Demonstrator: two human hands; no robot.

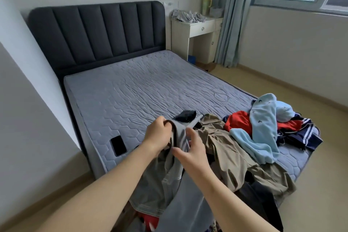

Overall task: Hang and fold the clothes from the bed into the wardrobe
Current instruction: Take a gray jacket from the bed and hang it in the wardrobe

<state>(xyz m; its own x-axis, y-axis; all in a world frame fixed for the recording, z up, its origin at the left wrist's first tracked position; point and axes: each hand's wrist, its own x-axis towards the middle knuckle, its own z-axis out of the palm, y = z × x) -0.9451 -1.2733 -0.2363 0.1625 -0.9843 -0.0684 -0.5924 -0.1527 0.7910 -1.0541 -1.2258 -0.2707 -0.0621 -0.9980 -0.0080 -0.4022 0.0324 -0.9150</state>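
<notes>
Two grips meet on your grey garment (pixel 180 136): left grip (pixel 160 133) clamped on it, right grip (pixel 190 149) unclear. Phone (pixel 118 145) lies left; clothes pile (pixel 261 133) lies right, its near edge cut off.

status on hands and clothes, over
Left hand grips grey garment. Right hand open, against it. Clothes pile on bed, phone nearby.

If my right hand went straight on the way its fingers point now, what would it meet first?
Likely the grey garment that the left hand grips: the right hand points its fingers leftward at it, though depth is unclear.
</notes>
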